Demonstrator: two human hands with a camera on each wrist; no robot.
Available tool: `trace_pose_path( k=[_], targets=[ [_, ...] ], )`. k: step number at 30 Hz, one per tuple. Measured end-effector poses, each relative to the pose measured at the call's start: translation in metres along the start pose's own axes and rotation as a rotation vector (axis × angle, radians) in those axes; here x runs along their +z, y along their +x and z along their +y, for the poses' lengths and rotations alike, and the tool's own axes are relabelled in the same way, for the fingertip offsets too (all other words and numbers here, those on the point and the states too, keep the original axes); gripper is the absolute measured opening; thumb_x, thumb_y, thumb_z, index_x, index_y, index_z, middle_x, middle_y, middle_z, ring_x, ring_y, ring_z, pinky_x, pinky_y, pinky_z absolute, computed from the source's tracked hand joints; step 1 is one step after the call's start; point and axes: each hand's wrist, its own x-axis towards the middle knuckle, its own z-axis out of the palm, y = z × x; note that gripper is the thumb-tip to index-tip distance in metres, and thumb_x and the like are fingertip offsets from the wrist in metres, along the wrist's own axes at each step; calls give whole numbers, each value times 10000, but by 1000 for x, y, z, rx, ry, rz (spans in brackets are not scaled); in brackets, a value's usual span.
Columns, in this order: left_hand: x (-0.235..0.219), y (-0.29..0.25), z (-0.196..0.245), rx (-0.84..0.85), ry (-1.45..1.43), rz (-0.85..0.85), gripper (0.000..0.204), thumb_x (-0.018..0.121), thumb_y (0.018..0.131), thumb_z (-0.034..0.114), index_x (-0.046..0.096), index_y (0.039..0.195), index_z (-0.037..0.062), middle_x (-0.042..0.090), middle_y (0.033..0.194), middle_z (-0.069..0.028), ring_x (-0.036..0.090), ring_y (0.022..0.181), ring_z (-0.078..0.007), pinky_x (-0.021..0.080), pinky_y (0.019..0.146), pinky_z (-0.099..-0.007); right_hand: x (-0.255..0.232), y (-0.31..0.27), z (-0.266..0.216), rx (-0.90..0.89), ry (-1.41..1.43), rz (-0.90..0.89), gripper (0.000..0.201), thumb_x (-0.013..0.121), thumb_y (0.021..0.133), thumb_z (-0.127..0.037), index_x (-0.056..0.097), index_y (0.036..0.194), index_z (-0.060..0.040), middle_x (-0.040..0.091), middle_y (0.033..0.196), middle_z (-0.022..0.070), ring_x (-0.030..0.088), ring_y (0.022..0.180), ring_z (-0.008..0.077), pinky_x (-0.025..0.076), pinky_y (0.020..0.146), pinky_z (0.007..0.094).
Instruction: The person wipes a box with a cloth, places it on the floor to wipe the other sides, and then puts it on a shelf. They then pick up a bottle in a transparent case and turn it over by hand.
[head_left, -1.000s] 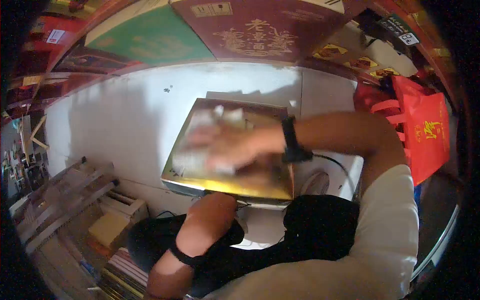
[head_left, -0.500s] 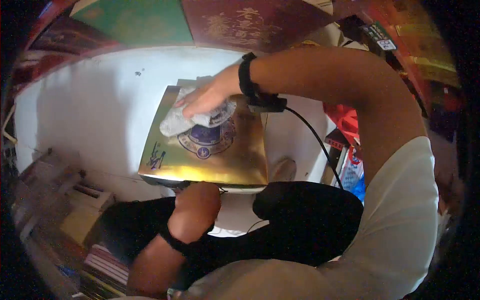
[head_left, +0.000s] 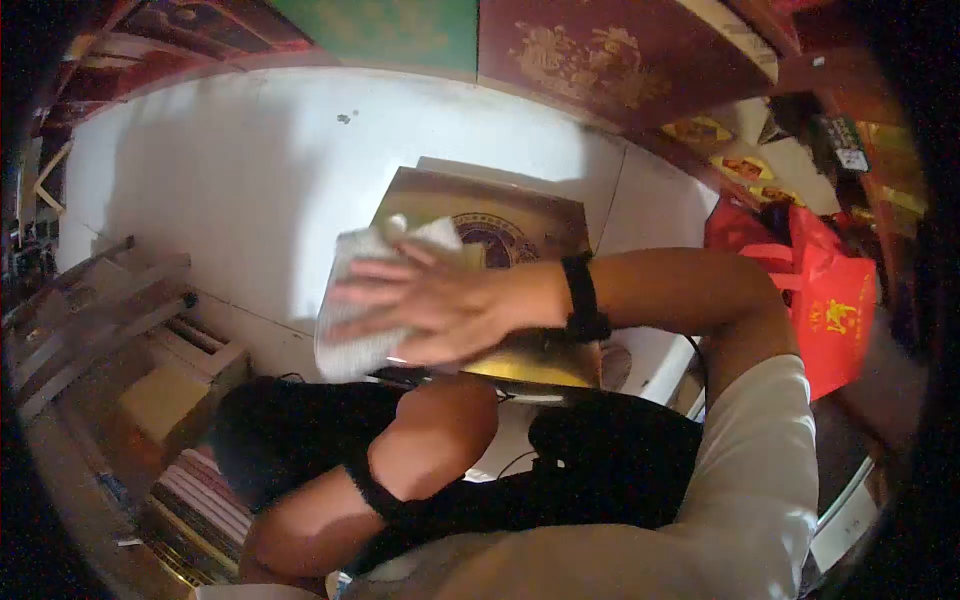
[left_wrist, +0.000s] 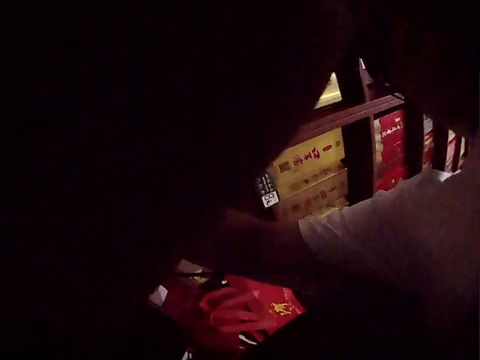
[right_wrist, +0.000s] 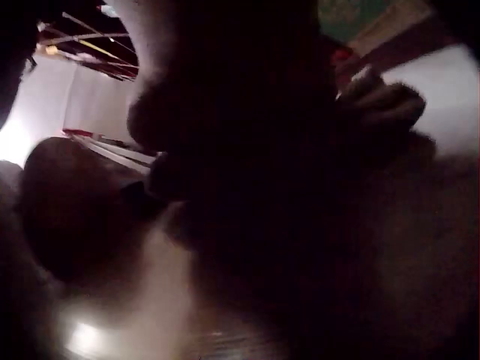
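A gold box point(head_left: 545, 368) with a dark blue round emblem lies in front of the person's lap. On its left part, my right hand point(head_left: 440, 305) presses a white cloth point(head_left: 355, 250) with fingers spread and fairly straight; the cloth reaches past the box's left edge. My left hand point(head_left: 447, 415) is at the box's front edge, its back towards the head camera and its fingers hidden. In the right wrist view the right hand's fingers point(right_wrist: 390, 105) are dark shapes. The left wrist view is mostly black and shows no clear hand.
A red bag point(head_left: 830, 315) stands to the right. Large green point(head_left: 395, 35) and maroon point(head_left: 570, 60) boxes line the back, beyond the white floor point(head_left: 220, 170). At left are a grey metal frame point(head_left: 110, 310) and a cardboard box point(head_left: 165, 400). Shelved boxes point(left_wrist: 311, 157) show in the left wrist view.
The head view has swung about. My right hand has moved the cloth from the box's far part towards its near left edge, fingers spreading. The left hand stays at the front edge.
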Motion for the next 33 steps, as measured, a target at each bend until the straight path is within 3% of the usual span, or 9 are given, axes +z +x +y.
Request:
trace_pose_path(
  k=[3,5,10,14,19,25,29,30,33],
  targets=[
    [24,-3,-6,69,175,-55,194,624,871,142,699,1002,20,710,925,-238,709,794,-429,581,661,-525,23,7,0,-90,-67,-40,589,493,986,-438,409,1567,-391,223,1703,78,140,1575,375,70,1185,759],
    [37,-5,-1,94,290,168,119,617,843,112,723,789,99,700,796,-122,706,700,-259,547,555,-369,30,16,29,-43,-28,6,581,498,985,-438,422,1558,-390,228,1701,69,134,1578,362,69,1191,751],
    [11,6,-2,-79,98,-76,203,562,944,143,686,901,-11,697,824,-178,697,820,-414,582,733,-477,8,30,81,397,8,-46,558,464,1002,-456,426,1554,-384,207,1705,87,97,1586,345,29,1212,723],
    [10,-5,-15,170,184,111,221,577,952,174,656,993,-28,699,862,-207,713,861,-395,582,761,-475,4,15,45,104,85,23,572,457,994,-418,417,1564,-379,158,1717,101,70,1584,378,-13,1210,726],
    [-14,-14,-2,40,160,-63,260,603,944,206,646,1039,-31,689,893,-253,702,934,-386,572,795,-491,-7,-47,-12,-83,57,-55,681,519,877,-318,453,1554,-342,135,1722,112,52,1578,419,-18,1203,743],
    [-28,-1,5,-30,108,-137,234,593,938,175,635,1087,-1,690,936,-238,680,965,-404,556,824,-497,-13,-136,5,35,12,58,706,503,871,-379,445,1567,-270,174,1710,145,135,1567,425,43,1213,725],
    [-30,5,-2,39,141,-150,282,598,944,186,605,1171,19,679,998,-215,660,980,-401,534,858,-488,-7,-192,86,395,333,424,634,466,956,-270,419,1565,-98,432,1580,164,394,1461,297,315,1194,470],
    [-32,3,0,60,155,-81,298,602,949,193,585,1191,20,670,1004,-208,652,976,-395,525,864,-484,7,-207,136,526,602,440,603,463,975,-251,428,1549,-71,512,1486,124,462,1355,232,363,1132,404],
    [-41,4,7,158,225,131,269,623,950,190,577,1150,16,653,987,-199,637,960,-393,510,856,-484,24,-221,168,677,899,569,547,466,1000,-245,467,1499,-21,612,1320,50,544,1142,139,431,1002,318]
  ],
)
